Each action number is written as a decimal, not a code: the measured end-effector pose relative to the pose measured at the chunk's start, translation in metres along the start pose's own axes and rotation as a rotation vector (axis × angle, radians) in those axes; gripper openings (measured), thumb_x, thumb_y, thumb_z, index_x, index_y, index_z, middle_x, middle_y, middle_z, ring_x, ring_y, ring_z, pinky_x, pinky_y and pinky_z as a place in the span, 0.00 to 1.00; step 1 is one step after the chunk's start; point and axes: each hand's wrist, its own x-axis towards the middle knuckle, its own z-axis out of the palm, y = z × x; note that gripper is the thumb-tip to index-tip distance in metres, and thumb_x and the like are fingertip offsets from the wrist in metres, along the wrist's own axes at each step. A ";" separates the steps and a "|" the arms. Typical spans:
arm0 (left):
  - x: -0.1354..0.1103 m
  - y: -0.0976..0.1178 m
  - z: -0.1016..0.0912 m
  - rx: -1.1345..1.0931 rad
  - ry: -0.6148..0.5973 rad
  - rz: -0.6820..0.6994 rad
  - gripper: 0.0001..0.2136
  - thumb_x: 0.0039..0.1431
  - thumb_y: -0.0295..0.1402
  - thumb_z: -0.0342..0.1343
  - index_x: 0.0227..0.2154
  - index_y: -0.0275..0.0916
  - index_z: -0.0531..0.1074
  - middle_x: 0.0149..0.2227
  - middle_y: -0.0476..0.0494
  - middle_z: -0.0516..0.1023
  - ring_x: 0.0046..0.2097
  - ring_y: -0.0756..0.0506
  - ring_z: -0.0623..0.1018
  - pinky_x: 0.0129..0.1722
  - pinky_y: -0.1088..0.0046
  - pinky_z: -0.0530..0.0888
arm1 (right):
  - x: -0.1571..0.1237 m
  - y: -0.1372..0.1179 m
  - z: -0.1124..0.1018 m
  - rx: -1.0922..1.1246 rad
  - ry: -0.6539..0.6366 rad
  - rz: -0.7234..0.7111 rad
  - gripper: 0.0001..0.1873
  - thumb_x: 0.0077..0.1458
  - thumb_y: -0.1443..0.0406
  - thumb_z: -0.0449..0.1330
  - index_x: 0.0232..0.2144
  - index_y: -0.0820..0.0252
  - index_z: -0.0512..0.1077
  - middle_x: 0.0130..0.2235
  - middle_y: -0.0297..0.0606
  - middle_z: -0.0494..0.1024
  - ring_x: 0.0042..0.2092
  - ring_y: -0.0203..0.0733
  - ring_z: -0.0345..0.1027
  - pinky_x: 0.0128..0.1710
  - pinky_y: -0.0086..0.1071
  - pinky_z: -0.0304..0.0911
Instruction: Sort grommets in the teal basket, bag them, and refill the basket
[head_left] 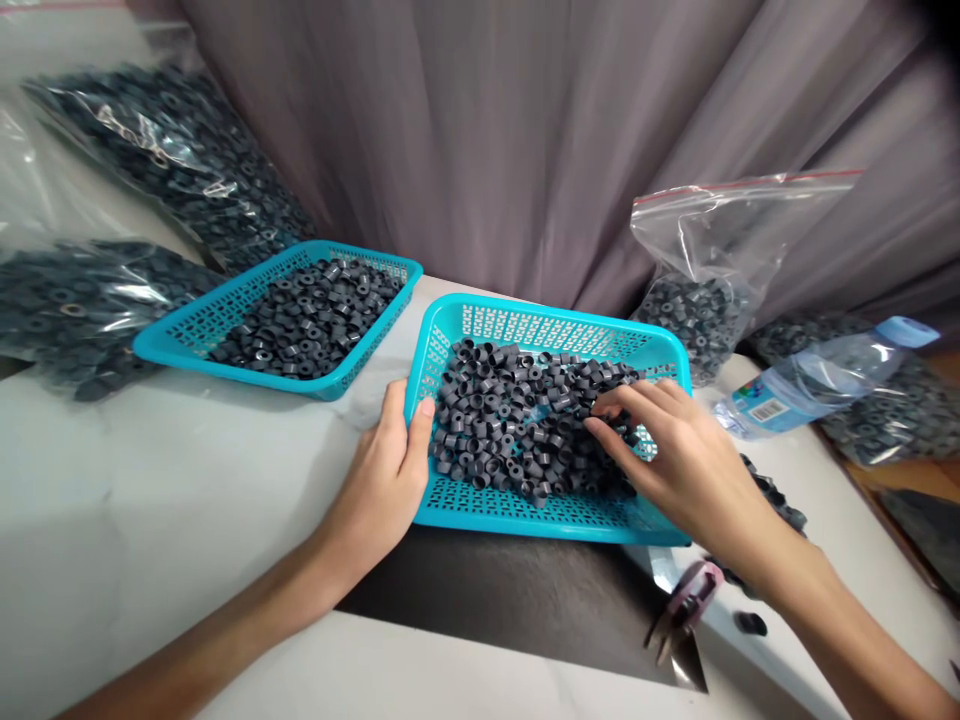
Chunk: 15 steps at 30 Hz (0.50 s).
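A turquoise plastic basket (525,529) sits in front of me, tilted slightly in view, with many small dark grey hollow plastic caps (487,420) spread over its bottom. My left hand (386,455) is closed on the basket's left rim, thumb over the edge and fingers outside. Reaching in from the right, my right hand (660,440) has its thumb and forefinger bent together among the caps. A dark cap seems to be between those fingertips, partly hidden by them. Its wrist passes over the basket's right side.
A second turquoise basket (337,385) of caps stands at back left, beside bulging clear bags (180,150). At right are a zip bag (697,300) and a leaning water bottle (817,380). Pink-handled nippers (690,600) lie by a dark sheet (510,600); a curtain (487,130) hangs behind.
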 end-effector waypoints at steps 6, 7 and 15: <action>0.000 -0.003 0.000 -0.007 -0.011 -0.007 0.09 0.71 0.42 0.44 0.39 0.44 0.63 0.25 0.53 0.66 0.26 0.45 0.70 0.28 0.68 0.66 | 0.003 -0.007 0.008 -0.213 0.086 -0.067 0.10 0.68 0.59 0.57 0.43 0.55 0.77 0.40 0.45 0.72 0.43 0.53 0.63 0.42 0.47 0.65; 0.000 -0.003 0.000 -0.012 -0.016 -0.012 0.09 0.72 0.42 0.43 0.39 0.44 0.63 0.25 0.53 0.66 0.26 0.45 0.70 0.29 0.68 0.67 | 0.005 -0.009 0.010 -0.210 0.091 -0.065 0.10 0.68 0.61 0.57 0.45 0.56 0.76 0.39 0.45 0.72 0.43 0.53 0.62 0.41 0.46 0.65; -0.002 -0.001 0.001 -0.033 -0.026 -0.049 0.11 0.72 0.42 0.42 0.44 0.42 0.64 0.30 0.50 0.71 0.31 0.45 0.72 0.35 0.66 0.69 | 0.015 -0.001 0.021 -0.172 0.052 -0.094 0.08 0.68 0.65 0.56 0.43 0.55 0.75 0.39 0.44 0.72 0.42 0.51 0.62 0.41 0.46 0.64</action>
